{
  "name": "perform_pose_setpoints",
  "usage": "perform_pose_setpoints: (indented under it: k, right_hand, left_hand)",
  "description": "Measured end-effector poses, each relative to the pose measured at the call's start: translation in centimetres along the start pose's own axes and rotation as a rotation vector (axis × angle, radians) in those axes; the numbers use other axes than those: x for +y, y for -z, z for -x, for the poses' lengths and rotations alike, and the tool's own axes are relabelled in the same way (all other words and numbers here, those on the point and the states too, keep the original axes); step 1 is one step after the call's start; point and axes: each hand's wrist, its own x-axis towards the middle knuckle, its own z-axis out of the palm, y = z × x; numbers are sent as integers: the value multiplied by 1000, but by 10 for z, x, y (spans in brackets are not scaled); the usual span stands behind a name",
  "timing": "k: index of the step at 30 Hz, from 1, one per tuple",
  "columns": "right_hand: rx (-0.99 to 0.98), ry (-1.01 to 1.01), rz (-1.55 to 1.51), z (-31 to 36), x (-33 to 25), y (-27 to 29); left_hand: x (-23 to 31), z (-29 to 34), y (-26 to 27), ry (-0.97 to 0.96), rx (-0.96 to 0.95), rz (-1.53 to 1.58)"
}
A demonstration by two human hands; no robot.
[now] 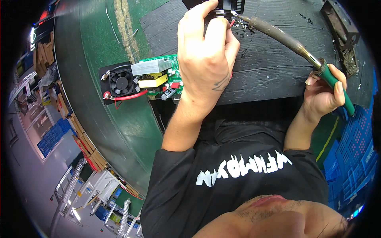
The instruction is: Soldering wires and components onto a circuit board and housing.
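Note:
A soldering iron (284,39) with a green handle is gripped in my right hand (323,89), at the right. Its tip points up and left, meeting or nearly meeting the metal contacts of a black finned part (228,5) at the top edge. My left hand (206,51) closes its fingers around that part, which runs partly out of view. A bit of red wire (232,23) shows beside the fingers. Left of my left wrist lies a green circuit board (173,68) with a heatsink, a yellow-wrapped transformer and a black fan (121,82); my hand covers its right side.
A black work mat (274,75) with solder crumbs lies under both hands. At the upper right stands a dark metal iron holder (342,29) with debris. A thin loose wire (115,33) rests on the green bench at the left. Blue perforated crates (355,146) are at the right.

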Motion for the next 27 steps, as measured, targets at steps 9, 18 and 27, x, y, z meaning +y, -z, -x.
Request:
perform_pose_setpoints:
  k: [9, 18, 27]
  right_hand:
    - [30, 51, -69, -2, 4, 7]
    - [-16, 88, -102, -2, 6, 12]
    - [-17, 96, -144, -2, 9, 13]
  left_hand:
    - [2, 1, 0, 16, 0, 15]
    - [4, -1, 3, 35, -32, 4]
    - [4, -2, 7, 42, -62, -15]
